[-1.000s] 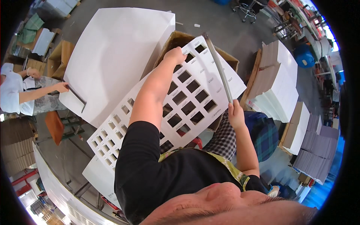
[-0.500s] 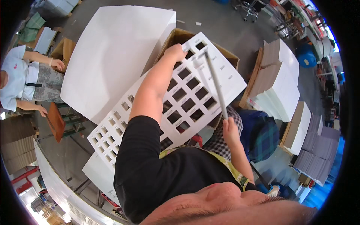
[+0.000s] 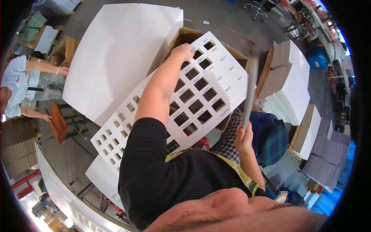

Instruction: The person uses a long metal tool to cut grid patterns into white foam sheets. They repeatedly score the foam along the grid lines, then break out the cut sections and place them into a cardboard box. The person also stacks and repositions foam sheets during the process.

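Note:
A white printed board [image 3: 228,83] with rows of square cut-outs lies slanted in front of me, over an open cardboard box [image 3: 241,60]. At its upper left edge my left hand [image 3: 183,52] grips the board, fingers curled by the cut-outs. My right hand [image 3: 244,137] is wrapped round the lower end of a hammer's long grey handle [image 3: 250,91]. The hammer is raised upright beside the board's right corner, its head smeared by motion. Several squares at the board's right end are still filled in.
A large white sheet stack [image 3: 123,50] stands to the left of the board. Stacked boards [image 3: 286,81] on pallets line the right. A plaid-covered seat [image 3: 272,141] is near my right arm. At the far left, a co-worker [image 3: 19,83] stands by a brown wooden stool [image 3: 58,123].
The hammer has swung up and right, off the board's face to beyond its right corner. My left hand stays at the board's edge. The co-worker's hand has reached the white stack.

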Demonstrator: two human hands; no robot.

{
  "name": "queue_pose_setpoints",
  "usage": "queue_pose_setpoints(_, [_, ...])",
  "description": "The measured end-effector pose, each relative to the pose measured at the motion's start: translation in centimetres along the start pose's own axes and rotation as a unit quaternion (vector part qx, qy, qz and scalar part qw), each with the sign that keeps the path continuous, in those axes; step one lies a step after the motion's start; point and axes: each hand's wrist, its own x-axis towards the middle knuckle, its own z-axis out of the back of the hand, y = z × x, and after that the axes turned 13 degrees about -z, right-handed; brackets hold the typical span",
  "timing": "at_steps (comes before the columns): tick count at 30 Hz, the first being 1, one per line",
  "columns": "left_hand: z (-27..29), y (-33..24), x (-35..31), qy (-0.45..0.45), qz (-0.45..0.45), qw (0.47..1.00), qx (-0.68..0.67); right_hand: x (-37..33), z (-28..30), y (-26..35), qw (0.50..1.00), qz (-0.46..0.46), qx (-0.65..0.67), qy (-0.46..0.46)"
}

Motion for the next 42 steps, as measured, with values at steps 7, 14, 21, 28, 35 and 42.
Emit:
queue_pose_setpoints(7, [0.3,-2.6,-1.8,-0.143,-0.041,0.986,0.077,4.1,-0.2,-3.2,0.993,-0.087,-0.071,-0.034])
queue_pose_setpoints(14, [-2.4,-6.7,-5.1,-0.063,-0.098,0.972,0.205,5.8,-1.1,-4.7,0.990,-0.110,-0.091,-0.005])
queue_pose_setpoints(21, [-1.6,-7.6,-3.7,0.031,-0.026,0.977,0.208,4.5,0.5,-1.7,0.995,0.024,0.060,-0.071])
queue_pose_setpoints(28, [-2.9,-7.2,-3.2,0.010,-0.034,0.974,0.222,5.7,-1.5,-4.4,0.991,-0.071,-0.110,-0.024])
queue_pose_setpoints(35, [-2.4,-7.4,-3.6,-0.007,-0.048,0.979,0.197,4.6,-1.8,-5.2,0.993,0.040,0.006,-0.115])
queue_pose_setpoints(42, [-2.6,-7.0,-3.5,-0.018,-0.046,0.978,0.202,4.2,-0.4,-0.7,0.998,-0.027,0.001,-0.051])
